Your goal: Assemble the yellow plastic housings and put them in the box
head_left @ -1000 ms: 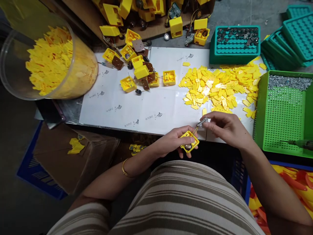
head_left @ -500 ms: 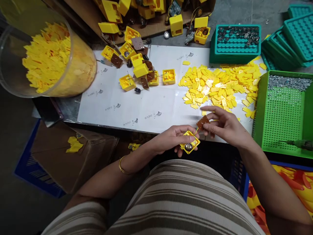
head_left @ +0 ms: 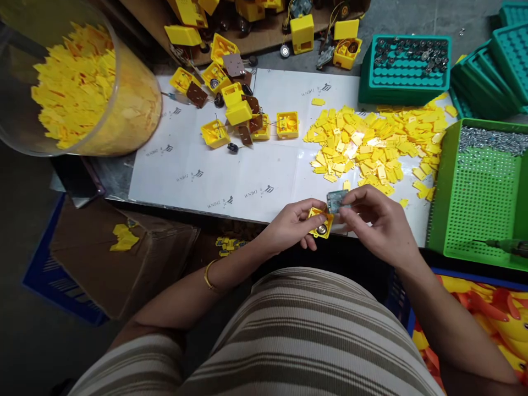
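Observation:
My left hand (head_left: 297,223) grips a small yellow plastic box (head_left: 325,229) by its side, the open face up, with a round metal part inside. Just right of it, my right hand (head_left: 373,217) pinches a small circuit board (head_left: 335,202) between thumb and fingers, its grey-green side showing. The board is held at the box's upper right edge; whether they touch I cannot tell. Beyond my hands lies a heap of flat yellow plastic pieces (head_left: 371,143) on the white worktop (head_left: 185,190). More yellow boxes (head_left: 214,135) with wired boards lie farther left.
A clear tub (head_left: 140,118) of yellow pieces stands at the left. On the right are a green basket (head_left: 443,203) with screws and a power screwdriver (head_left: 509,246). Teal trays (head_left: 383,98) bear small metal parts at the back. A cardboard box (head_left: 111,269) sits below the worktop.
My right hand has turned the circuit board over from its brown side to its grey-green side. Both hands have shifted slightly, and the yellow box has tilted and moved up a little.

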Motion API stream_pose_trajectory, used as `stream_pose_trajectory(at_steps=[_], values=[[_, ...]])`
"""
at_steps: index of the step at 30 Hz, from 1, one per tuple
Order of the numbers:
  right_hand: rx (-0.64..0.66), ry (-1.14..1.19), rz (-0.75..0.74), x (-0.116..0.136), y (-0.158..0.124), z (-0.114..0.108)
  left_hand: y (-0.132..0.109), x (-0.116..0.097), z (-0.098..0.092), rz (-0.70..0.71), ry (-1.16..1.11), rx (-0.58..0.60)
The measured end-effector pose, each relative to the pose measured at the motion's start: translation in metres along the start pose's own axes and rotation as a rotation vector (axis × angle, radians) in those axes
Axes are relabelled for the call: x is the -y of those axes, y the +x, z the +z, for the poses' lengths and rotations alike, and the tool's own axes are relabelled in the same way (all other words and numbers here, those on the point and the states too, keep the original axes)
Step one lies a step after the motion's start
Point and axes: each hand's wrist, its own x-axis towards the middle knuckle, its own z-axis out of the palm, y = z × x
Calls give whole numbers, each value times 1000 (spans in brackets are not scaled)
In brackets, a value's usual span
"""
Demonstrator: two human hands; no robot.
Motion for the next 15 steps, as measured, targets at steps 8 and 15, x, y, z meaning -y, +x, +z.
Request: stream_pose_trajectory(at_steps=[8,15], values=[[75,-405,-412,-2,-10,4,-1,-4,-6,-57,-375,5],[183,-618,-430,6,-19,8,-6,-3,-3,16,-383,-15]])
